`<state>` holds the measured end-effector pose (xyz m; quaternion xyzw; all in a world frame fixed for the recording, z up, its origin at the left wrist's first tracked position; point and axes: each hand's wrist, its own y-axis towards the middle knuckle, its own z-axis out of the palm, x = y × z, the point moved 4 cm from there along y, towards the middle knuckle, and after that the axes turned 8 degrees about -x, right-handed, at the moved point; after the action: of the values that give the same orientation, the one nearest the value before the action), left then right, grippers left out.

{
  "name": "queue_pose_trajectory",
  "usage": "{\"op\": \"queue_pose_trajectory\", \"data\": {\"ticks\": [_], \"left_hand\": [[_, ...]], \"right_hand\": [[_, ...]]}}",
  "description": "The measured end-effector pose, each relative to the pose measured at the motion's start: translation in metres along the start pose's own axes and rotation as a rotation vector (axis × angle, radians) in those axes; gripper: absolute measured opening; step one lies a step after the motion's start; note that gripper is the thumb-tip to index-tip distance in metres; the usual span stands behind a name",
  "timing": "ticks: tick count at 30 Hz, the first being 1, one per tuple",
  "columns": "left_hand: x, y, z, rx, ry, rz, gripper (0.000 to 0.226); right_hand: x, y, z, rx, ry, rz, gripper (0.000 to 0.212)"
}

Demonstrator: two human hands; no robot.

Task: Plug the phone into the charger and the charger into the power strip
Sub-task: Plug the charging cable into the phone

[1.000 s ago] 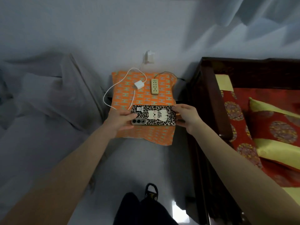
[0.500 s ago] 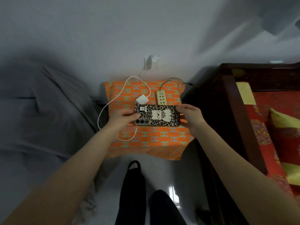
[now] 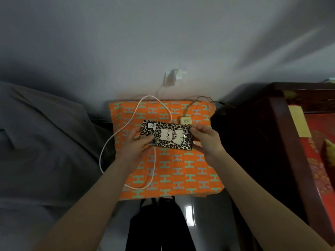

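Observation:
A phone [image 3: 167, 135] in a leopard-print case with a white cartoon figure is held back-up above an orange patterned cloth [image 3: 181, 171]. My left hand [image 3: 135, 144] grips its camera end and my right hand [image 3: 205, 137] grips the other end. A white charger cable [image 3: 116, 136] loops over the cloth and runs under the phone; the charger block is hidden behind the phone. The far end of a cream power strip [image 3: 185, 120] peeks out just beyond the phone, its thin cord running toward the wall.
A white wall socket [image 3: 176, 76] with a plug sits on the wall behind the cloth. Grey bedding [image 3: 45, 142] lies to the left. A dark wooden bed frame [image 3: 282, 142] with red and yellow cushions stands to the right. My dark-trousered legs [image 3: 161, 225] are below.
The view has moved closer to the cloth. The phone has lifted and tilted a little in both hands, and it now covers the charger block and most of the power strip.

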<state>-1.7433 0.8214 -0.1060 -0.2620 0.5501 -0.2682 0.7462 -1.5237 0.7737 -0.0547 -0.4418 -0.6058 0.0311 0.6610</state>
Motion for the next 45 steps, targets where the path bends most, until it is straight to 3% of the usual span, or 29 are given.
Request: {"op": "queue_pose_trajectory", "data": {"ticks": [7, 11, 14, 19, 24, 29, 33, 37, 40, 45], "left_hand": [[0.030, 0.013, 0.003, -0.011, -0.485, -0.138, 0.047], [0.031, 0.022, 0.002, 0.017, -0.520, -0.081, 0.047], [0.020, 0.033, -0.019, -0.054, -0.474, -0.033, 0.051], [0.010, 0.052, -0.067, -0.189, -0.416, -0.024, 0.040], [0.015, 0.062, -0.085, -0.291, -0.403, -0.075, 0.049], [0.024, 0.068, -0.079, -0.338, -0.386, -0.104, 0.044], [0.029, 0.073, -0.074, -0.336, -0.406, -0.121, 0.046], [0.032, 0.072, -0.071, -0.326, -0.417, -0.152, 0.046], [0.029, 0.070, -0.069, -0.304, -0.414, -0.163, 0.047], [0.021, 0.066, -0.066, -0.296, -0.452, -0.203, 0.046]], "right_hand": [[-0.022, 0.014, 0.020, 0.125, 0.069, 0.101, 0.008], [-0.034, 0.016, 0.034, 0.251, 0.038, 0.085, 0.010], [-0.033, 0.030, 0.038, 0.268, -0.133, -0.010, 0.007], [-0.034, 0.070, 0.046, 0.086, -0.509, -0.221, 0.007], [-0.068, 0.071, 0.087, 0.164, -0.831, -0.163, 0.035], [-0.092, 0.067, 0.115, 0.063, -1.096, -0.301, 0.035], [-0.107, 0.066, 0.109, 0.073, -1.050, -0.286, 0.019], [-0.121, 0.060, 0.100, 0.040, -0.996, -0.217, 0.039], [-0.121, 0.060, 0.100, 0.000, -0.999, -0.227, 0.025], [-0.094, 0.039, 0.095, 0.165, -0.444, -0.302, 0.012]]}}
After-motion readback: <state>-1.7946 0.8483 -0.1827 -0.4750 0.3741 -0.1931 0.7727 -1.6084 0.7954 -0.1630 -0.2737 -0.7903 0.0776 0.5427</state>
